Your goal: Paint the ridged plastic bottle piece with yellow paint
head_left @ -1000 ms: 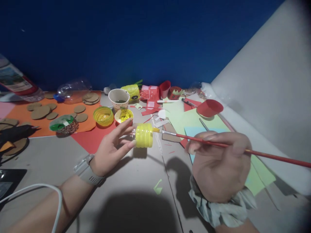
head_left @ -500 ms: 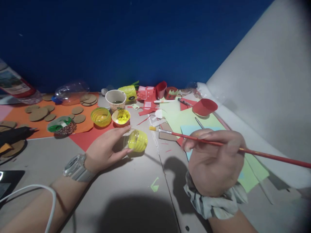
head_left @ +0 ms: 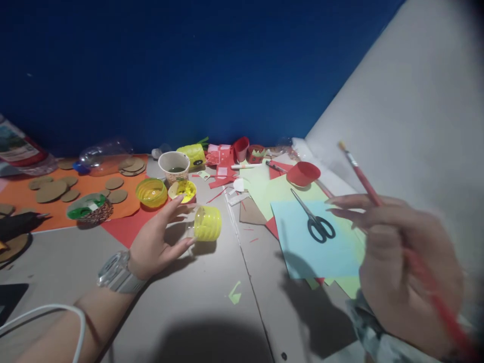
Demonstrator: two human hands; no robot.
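My left hand (head_left: 157,239), with a watch on the wrist, hovers with fingers spread just left of a small yellow-painted plastic bottle piece (head_left: 207,223) that rests on the grey table (head_left: 196,312). The fingertips lie close to its clear end, with a small gap showing. Raised at the right and blurred by motion, my right hand (head_left: 401,257) grips a red paintbrush (head_left: 361,174) whose bristles point up and away. Black scissors (head_left: 315,222) lie on a light blue sheet (head_left: 302,249) between the hands.
Behind the bottle piece stand a dish of yellow paint (head_left: 182,190), a yellow bowl (head_left: 151,191) and a paper cup (head_left: 174,166). Cardboard discs (head_left: 51,190) lie on orange paper at left. A red cup (head_left: 303,173) and paper scraps sit further back. A white cable (head_left: 56,312) crosses my left arm.
My left hand lowered the yellow bottle piece onto the table and spread its fingers. My right hand pulled the brush away to the right and swung its tip upward, uncovering the scissors.
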